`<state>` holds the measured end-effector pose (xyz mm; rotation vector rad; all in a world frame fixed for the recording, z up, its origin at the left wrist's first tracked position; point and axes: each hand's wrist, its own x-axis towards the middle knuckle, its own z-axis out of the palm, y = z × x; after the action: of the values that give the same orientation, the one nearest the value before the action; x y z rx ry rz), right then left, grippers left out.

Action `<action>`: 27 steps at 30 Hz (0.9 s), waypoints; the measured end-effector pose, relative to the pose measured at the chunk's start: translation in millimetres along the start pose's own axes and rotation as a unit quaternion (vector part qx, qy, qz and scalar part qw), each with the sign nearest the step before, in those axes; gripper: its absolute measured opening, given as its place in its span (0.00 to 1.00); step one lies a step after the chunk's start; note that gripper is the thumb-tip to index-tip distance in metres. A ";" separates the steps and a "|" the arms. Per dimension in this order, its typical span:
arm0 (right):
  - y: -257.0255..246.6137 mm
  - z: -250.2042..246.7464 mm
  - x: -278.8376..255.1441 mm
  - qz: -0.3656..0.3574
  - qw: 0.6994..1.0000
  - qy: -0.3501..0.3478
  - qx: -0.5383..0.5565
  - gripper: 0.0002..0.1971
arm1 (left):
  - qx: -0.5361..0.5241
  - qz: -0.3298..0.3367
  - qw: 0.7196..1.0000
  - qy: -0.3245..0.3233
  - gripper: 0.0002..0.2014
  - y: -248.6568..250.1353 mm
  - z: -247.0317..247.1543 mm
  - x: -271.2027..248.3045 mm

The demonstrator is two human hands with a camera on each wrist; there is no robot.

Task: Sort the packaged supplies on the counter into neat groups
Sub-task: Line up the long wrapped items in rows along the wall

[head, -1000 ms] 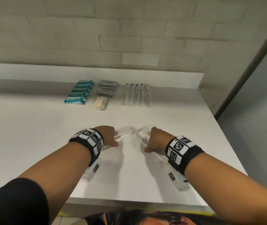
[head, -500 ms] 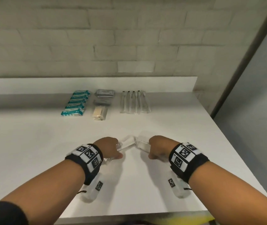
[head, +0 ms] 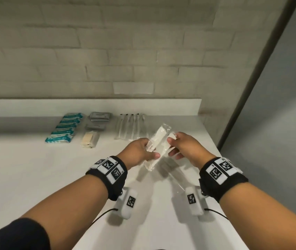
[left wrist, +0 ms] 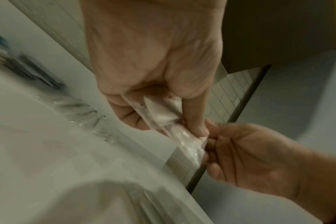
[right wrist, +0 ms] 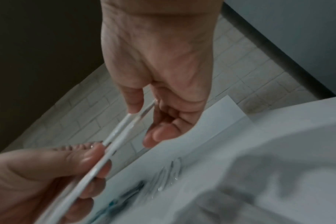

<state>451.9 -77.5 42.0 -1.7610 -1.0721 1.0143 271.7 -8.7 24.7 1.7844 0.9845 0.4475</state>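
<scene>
Two white combs in clear wrappers [head: 158, 141] are held together, tilted, above the white counter [head: 35, 177]. My left hand [head: 149, 154] grips their lower half, thumb on top over the teeth. My right hand [head: 171, 147] pinches the upper end between thumb and fingers. In the left wrist view the wrapped combs [left wrist: 163, 115] run from my left palm to the right fingertips [left wrist: 207, 142]. The right wrist view shows the combs [right wrist: 115, 136] edge-on as two thin white strips lying together.
Along the back of the counter lie a row of teal packets [head: 64, 129], grey sachets [head: 99, 117], a beige packet [head: 89, 139] and a row of clear-wrapped toothbrushes [head: 131, 127]. A brick wall stands behind; the counter's right edge is close to my right wrist.
Both hands have lifted off the counter and moved forward. The two wrapped combs, held apart on the surface before, are now brought together in the air between the hands.
</scene>
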 end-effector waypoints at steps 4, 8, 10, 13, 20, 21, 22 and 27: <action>0.1 -28.6 6.1 -0.021 0.997 -0.006 0.069 0.04 | -0.005 0.006 1.000 0.002 0.11 15.5 29.4 14.6; 5.4 -64.3 15.0 -0.033 0.999 0.015 0.032 0.02 | 0.058 0.007 0.997 0.060 0.10 23.0 44.8 22.8; 8.1 -78.5 21.1 -0.041 0.999 0.014 -0.008 0.03 | 0.101 0.023 0.989 0.103 0.07 22.6 46.8 30.4; 6.8 -88.3 30.7 -0.072 0.996 0.019 -0.050 0.06 | 0.146 0.069 0.978 0.133 0.07 25.5 44.9 44.6; 33.2 -80.4 50.2 -0.053 0.952 -0.026 -0.300 0.09 | 0.303 0.081 0.944 0.103 0.14 16.9 35.4 88.4; 41.1 -79.3 52.6 -0.027 0.935 -0.079 -0.344 0.16 | 0.336 0.057 0.937 0.082 0.16 9.9 32.7 90.2; 46.7 -79.4 55.1 -0.017 0.918 -0.107 -0.382 0.24 | 0.354 0.040 0.932 0.065 0.18 4.1 30.3 91.1; 46.8 -85.7 65.0 0.007 0.899 -0.174 -0.402 0.37 | 0.439 0.068 0.893 -0.074 0.20 -8.0 35.9 96.1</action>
<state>562.8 -51.3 14.4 -2.2678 -1.9066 0.9846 350.4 47.1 -10.9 2.6599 1.0335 -0.0972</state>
